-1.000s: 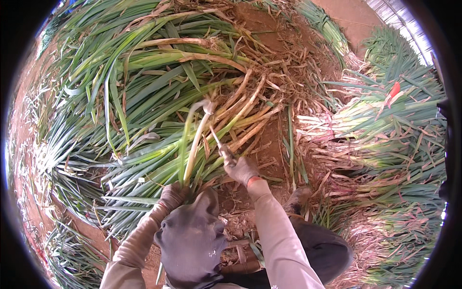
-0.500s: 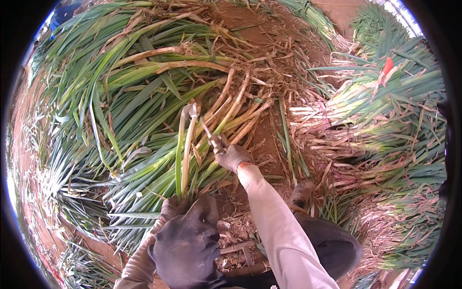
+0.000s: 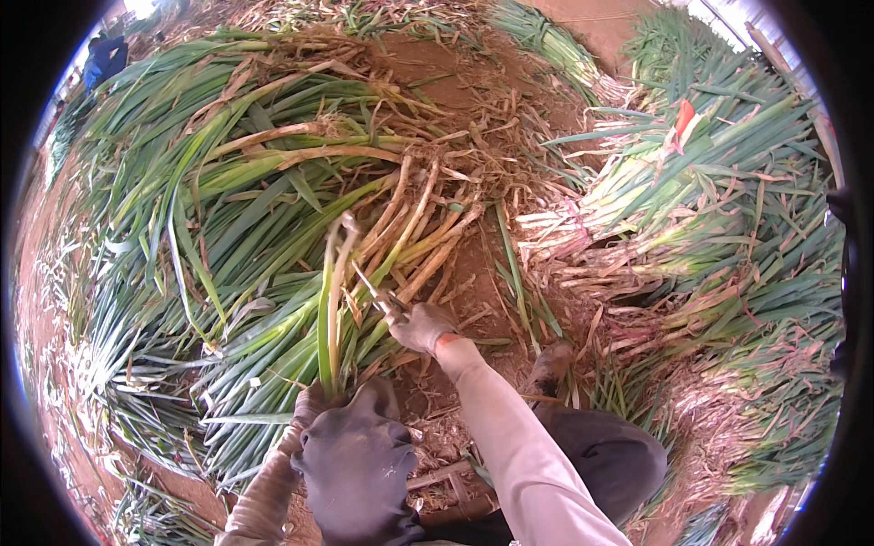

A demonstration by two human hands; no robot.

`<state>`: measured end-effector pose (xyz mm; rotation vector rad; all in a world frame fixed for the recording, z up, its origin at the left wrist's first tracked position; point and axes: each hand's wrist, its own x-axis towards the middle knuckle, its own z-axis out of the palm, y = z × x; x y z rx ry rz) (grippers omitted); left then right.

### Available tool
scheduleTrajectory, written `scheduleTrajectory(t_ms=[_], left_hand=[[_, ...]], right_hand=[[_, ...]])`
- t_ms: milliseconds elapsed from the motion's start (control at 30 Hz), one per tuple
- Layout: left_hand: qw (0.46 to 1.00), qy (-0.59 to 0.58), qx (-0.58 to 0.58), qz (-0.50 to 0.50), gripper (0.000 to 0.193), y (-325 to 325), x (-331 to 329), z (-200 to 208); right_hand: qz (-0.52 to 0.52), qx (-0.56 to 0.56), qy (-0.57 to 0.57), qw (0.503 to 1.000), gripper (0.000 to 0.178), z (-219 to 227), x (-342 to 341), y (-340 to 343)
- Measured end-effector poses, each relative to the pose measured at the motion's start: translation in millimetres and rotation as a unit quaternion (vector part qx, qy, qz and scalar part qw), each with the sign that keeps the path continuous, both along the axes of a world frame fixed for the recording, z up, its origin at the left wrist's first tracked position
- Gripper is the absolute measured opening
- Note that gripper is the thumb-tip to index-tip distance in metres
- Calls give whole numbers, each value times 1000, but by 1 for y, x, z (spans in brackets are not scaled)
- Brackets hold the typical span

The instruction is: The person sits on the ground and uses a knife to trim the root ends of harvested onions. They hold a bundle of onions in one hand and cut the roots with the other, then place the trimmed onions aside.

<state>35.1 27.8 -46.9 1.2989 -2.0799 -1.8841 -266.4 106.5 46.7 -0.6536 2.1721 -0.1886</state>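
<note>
The left hand (image 3: 314, 409), gloved, grips a green onion stalk (image 3: 330, 309) by its lower part, holding it upright over the earth floor (image 3: 473, 264). The right hand (image 3: 421, 328) is closed around what looks like a small blade or shears (image 3: 373, 293), its tip at the stalk's upper end. A pile of leafy green onions (image 3: 228, 227) lies just behind.

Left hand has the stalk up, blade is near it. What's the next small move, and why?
Probably bring the blade in the right hand across to the stalk's upper end: the left hand holds the stalk upright by its base, and the blade tip sits just beside it, apparently not touching.
</note>
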Motion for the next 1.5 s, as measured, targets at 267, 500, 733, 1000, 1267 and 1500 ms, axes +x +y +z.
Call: scheduleTrajectory(t_ms=[267,500,733,1000,1267,1500], left_hand=[[954,-31,-295,-44,31,-76,-50,50],[839,-383,-356,-152,53,-140,-112,9],[835,-403,-349,-135,53,-134,-112,8],[901,-299,-278,-148,52,-123,-86,82],[942,-222,-239,-84,75,-101,-40,41],[959,-183,-216,-34,62,-68,-3,-16]], right_hand=[[56,-16,34,998,67,-50,5,62],[78,-70,34,994,61,-70,28,60],[117,-58,40,991,52,-83,41,81],[109,-65,66,990,52,-26,17,93],[221,-4,0,975,59,-3,84,71],[241,-47,5,969,41,-30,89,83]])
